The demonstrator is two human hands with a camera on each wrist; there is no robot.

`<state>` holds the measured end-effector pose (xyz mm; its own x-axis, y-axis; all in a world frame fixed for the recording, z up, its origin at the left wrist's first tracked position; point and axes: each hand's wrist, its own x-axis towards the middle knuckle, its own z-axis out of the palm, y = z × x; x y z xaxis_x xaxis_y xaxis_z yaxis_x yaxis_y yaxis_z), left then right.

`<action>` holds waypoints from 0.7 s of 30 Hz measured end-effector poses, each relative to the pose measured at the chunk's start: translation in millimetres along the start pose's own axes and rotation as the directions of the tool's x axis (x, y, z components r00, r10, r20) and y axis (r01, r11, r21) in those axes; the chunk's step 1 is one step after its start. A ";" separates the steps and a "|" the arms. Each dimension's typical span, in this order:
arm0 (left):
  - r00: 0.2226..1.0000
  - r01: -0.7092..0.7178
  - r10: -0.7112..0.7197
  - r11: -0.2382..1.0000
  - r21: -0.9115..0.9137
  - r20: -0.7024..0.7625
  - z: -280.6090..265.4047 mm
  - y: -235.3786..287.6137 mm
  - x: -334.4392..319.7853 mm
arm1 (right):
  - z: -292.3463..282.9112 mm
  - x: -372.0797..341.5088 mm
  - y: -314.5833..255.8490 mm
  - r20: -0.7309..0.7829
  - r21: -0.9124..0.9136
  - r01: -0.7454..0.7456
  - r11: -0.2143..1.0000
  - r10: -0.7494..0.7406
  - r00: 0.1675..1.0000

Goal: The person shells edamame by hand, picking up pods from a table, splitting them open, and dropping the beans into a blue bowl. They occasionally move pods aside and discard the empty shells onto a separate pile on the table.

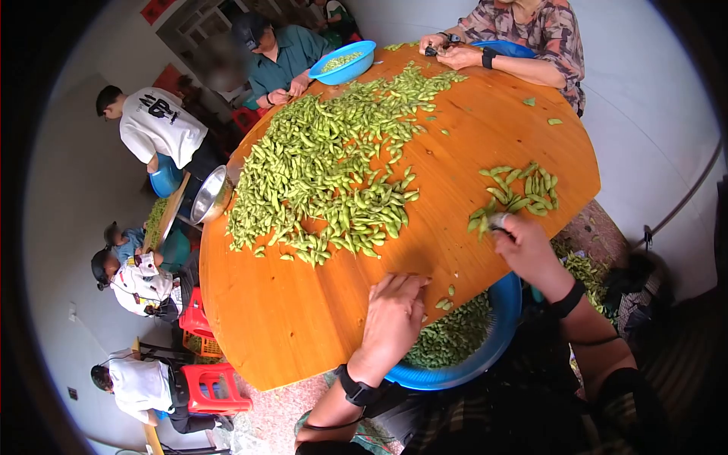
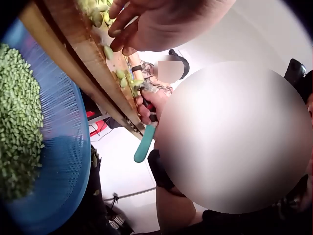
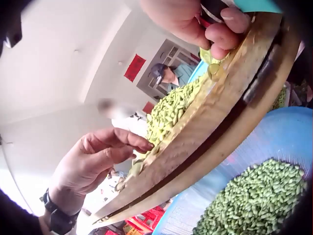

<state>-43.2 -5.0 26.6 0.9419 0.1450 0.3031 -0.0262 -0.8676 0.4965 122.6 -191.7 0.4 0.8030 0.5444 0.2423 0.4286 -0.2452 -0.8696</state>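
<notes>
My left hand [image 1: 393, 315] rests at the table's near edge, its fingers loosely bent with nothing seen between them. Right of it, my right hand [image 1: 527, 246] grips a teal-handled tool [image 2: 144, 144]; the handle sticks out below the fist, and the working end is mostly hidden. Its fingertips are right at a small group of green soybean pods [image 1: 523, 188]. A few loose pods [image 1: 444, 304] lie on the edge between the hands. Below that edge, a blue basin [image 1: 513, 307] holds shelled green beans [image 3: 254, 198].
A large heap of pods [image 1: 318, 171] covers much of the wooden table [image 1: 447, 182]. Across it, two people work beside a light-blue bowl [image 1: 356, 68]. A steel bowl [image 1: 212, 195] stands at the left edge. Red stools [image 1: 208, 387] and more people are at the left.
</notes>
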 end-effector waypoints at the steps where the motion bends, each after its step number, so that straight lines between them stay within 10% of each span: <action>1: 0.999 -0.018 0.019 0.999 0.030 -0.027 -4.2 -2.3 2.1 | -6.3 2.4 4.6 0.000 0.003 0.000 1.000 0.000 1.000; 17: 0.986 -0.019 0.080 0.925 0.380 -0.145 6.8 -70.2 80.0 | -4.3 2.8 -9.0 0.092 0.006 0.050 0.999 -0.050 0.995; 20: 0.993 0.014 0.023 0.952 0.307 -0.119 5.1 -50.7 72.3 | 5.6 4.7 -13.8 0.126 0.095 0.042 0.995 -0.054 0.991; 21: 0.992 0.103 -0.103 0.995 0.005 -0.076 8.0 -44.1 66.7 | 10.1 5.8 -18.7 0.219 0.195 -0.092 0.977 0.048 0.975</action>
<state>23.5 39.2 18.4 0.9114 0.2691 0.3112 0.0730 -0.8502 0.5214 115.0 -175.8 13.8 0.7124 0.6946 0.1003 0.2643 -0.1331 -0.9552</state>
